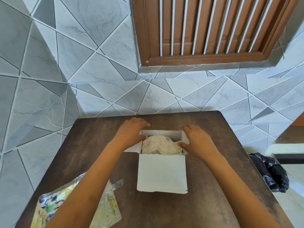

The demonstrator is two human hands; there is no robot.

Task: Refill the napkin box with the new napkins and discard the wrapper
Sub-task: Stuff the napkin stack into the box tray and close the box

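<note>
Nearest the viewer, well behind the fingers and partly under the left forearm, a crumpled clear wrapper [110, 206] with green and yellow print lies at the near-left corner of a dark brown wooden table [213, 186]. Between the two forearms, short of the fingertips, the broad white lid flap [162, 173] of an open napkin box [162, 134] lies flat on the tabletop, folded out toward the viewer. Just past the flap, between the two thumbs, a soft, rumpled stack of cream-white napkins [160, 146] sits inside the box. The left hand [131, 132], slightly blurred, grips the box's left side: its thumb touches the napkins' left edge, and its curled fingers reach round the far-left corner. The right hand [199, 142] mirrors it on the right side, thumb tip against the napkins' right edge and curved fingers lying along the outer wall toward the far-right corner. To the right of the right hand, off the table and lower down, a crumpled black plastic bag [271, 173] rests on a pale floor. Beyond the fingertips, past the table's far edge, rises a wall [49, 63] of grey and white geometric tiles. Farthest and highest is a brown wooden window [205, 25] with vertical white bars.
</note>
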